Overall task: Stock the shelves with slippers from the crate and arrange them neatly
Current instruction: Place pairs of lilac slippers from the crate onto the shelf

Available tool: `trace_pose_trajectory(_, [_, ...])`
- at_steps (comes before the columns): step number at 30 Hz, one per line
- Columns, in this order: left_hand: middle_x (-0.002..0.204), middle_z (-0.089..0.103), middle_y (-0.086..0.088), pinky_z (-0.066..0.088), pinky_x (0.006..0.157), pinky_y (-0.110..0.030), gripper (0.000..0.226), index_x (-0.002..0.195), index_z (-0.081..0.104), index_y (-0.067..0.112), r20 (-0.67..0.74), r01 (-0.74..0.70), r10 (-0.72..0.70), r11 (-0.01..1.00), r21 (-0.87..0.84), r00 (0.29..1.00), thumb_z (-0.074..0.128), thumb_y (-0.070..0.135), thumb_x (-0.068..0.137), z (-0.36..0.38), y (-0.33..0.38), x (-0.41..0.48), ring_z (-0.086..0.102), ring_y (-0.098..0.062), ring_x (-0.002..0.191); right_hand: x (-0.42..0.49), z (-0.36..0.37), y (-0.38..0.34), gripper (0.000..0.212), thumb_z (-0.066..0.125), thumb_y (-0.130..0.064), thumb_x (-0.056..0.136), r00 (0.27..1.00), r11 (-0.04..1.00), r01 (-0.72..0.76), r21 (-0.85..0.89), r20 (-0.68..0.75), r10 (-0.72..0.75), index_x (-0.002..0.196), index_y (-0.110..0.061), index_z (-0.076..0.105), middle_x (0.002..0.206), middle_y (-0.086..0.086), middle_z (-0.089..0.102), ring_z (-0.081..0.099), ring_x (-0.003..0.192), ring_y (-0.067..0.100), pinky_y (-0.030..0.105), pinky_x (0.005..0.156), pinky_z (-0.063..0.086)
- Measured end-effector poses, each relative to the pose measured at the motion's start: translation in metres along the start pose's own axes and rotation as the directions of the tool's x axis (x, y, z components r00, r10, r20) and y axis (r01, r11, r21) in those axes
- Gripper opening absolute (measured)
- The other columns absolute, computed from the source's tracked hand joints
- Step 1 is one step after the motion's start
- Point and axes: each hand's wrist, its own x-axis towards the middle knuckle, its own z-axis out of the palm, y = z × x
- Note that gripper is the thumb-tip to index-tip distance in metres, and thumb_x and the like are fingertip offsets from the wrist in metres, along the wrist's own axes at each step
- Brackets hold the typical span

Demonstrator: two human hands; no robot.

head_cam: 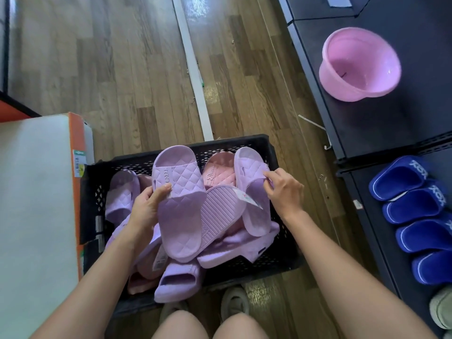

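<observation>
Over crate, 2 lilac slippers, 2 hands.

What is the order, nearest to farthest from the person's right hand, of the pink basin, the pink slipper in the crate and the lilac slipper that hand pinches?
1. Lilac slipper, pinched by the right hand at the right side of the crate.
2. Pink slipper, in the crate, just left of that hand.
3. Pink basin, on the dark shelf, far ahead and to the right.
</observation>
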Motion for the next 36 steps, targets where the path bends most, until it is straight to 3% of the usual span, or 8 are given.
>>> trace_pose_trajectory(5, [0.086,0.067,-0.004,0.045,0.062,-0.026,0.036,0.104,0.060,0.011,0.037,0.041,-0.038,0.996,-0.085,0.999,0.063,0.033,0.077,-0.013,0.011,-0.029,0.061,-0.014,0.072,-0.025,-0.042,-0.005,0.019,0.073,-0.007,0.072,0.992,0.996,0.077,0.041,-0.108,-0.072,0.090,-0.012,0.071,0.078,0.007,0.066,0.062,0.055,0.029,0.030,0.043,0.046])
trace_pose_trajectory(11, [0.064,0.071,0.005,0.050,0.047,-0.015,0.018,0.094,0.061,0.012,0.032,0.025,-0.021,0.988,-0.151,0.999,0.043,0.012,0.094,-0.019,0.032,-0.061,0.066,-0.005,0.057,-0.042,-0.092,0.007,0.019,0.073,-0.001,0.073,0.982,0.996,0.046,0.075,-0.188,-0.031,0.092,-0.005,0.072,0.080,0.011,0.069,0.063,0.058,0.029,0.032,0.045,0.051])
trace_pose_trajectory(19, [0.078,0.071,-0.002,0.051,0.049,-0.018,0.021,0.105,0.061,0.007,-0.052,0.033,-0.037,0.997,-0.071,0.998,0.048,0.017,0.093,-0.039,0.029,-0.072,0.065,-0.011,0.066,-0.074,-0.058,-0.034,0.019,0.075,-0.008,0.070,0.995,0.992,0.084,0.093,0.040,-0.088,0.087,-0.015,0.071,0.081,0.003,0.066,0.063,0.061,0.023,0.028,0.045,0.046])
trace_pose_trajectory(24, [0.094,0.065,-0.007,0.042,0.062,-0.028,0.042,0.102,0.064,0.011,-0.084,0.102,-0.102,0.995,-0.002,0.991,0.066,0.042,0.073,-0.045,0.010,-0.072,0.058,-0.021,0.085,-0.089,-0.009,-0.038,0.018,0.065,-0.022,0.083,0.916,0.975,-0.100,0.200,0.401,0.011,0.100,-0.014,0.063,0.119,0.005,0.054,0.054,0.106,0.025,0.041,0.087,0.048])
trace_pose_trajectory(27, [0.105,0.065,-0.013,0.042,0.068,-0.034,0.063,0.110,0.063,0.008,-0.088,0.108,-0.105,0.994,0.027,0.991,0.068,0.049,0.063,-0.045,0.002,-0.071,0.057,-0.025,0.093,-0.084,-0.011,-0.035,0.032,0.065,-0.027,0.084,0.897,0.866,-0.349,0.359,0.396,0.197,0.111,-0.015,0.052,0.122,0.003,0.047,0.051,0.105,0.018,0.034,0.082,0.046])
trace_pose_trajectory(30, [0.094,0.066,-0.007,0.042,0.071,-0.035,0.052,0.099,0.067,0.014,-0.108,0.116,-0.110,0.992,0.050,0.988,0.069,0.050,0.062,-0.043,-0.002,-0.068,0.056,-0.024,0.091,-0.069,-0.007,-0.030,0.068,0.068,-0.038,0.081,0.770,0.685,-0.596,0.418,0.541,0.340,0.137,-0.016,0.034,0.137,0.005,0.043,0.049,0.115,0.023,0.033,0.089,0.043])
trace_pose_trajectory(34, [0.095,0.065,-0.006,0.041,0.065,-0.032,0.052,0.106,0.065,0.013,-0.100,0.128,-0.121,0.989,0.070,0.988,0.065,0.046,0.065,-0.038,-0.002,-0.064,0.056,-0.022,0.088,-0.058,0.024,-0.020,0.115,0.064,-0.084,0.041,0.656,0.594,-0.705,0.388,0.676,0.337,0.135,-0.022,0.041,0.128,0.004,0.057,0.055,0.117,0.027,0.048,0.096,0.045])
trace_pose_trajectory(36, [0.096,0.064,-0.007,0.039,0.063,-0.031,0.056,0.106,0.065,0.014,-0.105,0.126,-0.117,0.989,0.080,0.988,0.063,0.049,0.061,-0.037,0.000,-0.065,0.056,-0.022,0.087,-0.057,0.027,-0.018,0.106,0.071,-0.073,0.043,0.640,0.610,-0.718,0.335,0.664,0.388,0.129,-0.018,0.046,0.122,0.006,0.059,0.057,0.111,0.028,0.048,0.092,0.048])
